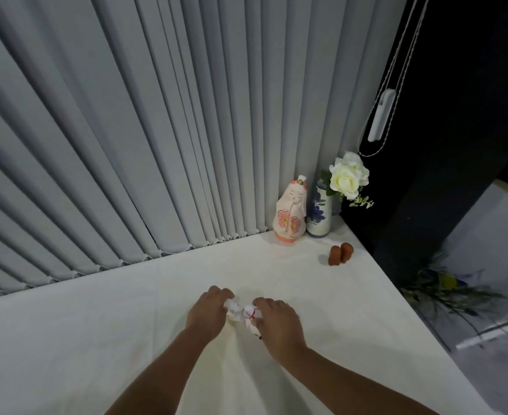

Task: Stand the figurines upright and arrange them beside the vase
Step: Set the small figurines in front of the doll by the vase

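A white vase with blue flowers painted on it holds white roses in the far right corner of the table. A pale doll figurine with pink blossoms stands upright, touching the vase's left side. A small brown figurine lies on the cloth in front of the vase. Near the table's middle, my left hand and my right hand both close around a small white figurine with red lines. My fingers hide most of it, so its pose is unclear.
A white cloth covers the table. Grey vertical blinds hang along its far edge. The table's right edge drops off to a dark wall with a blind cord and a plant on the floor.
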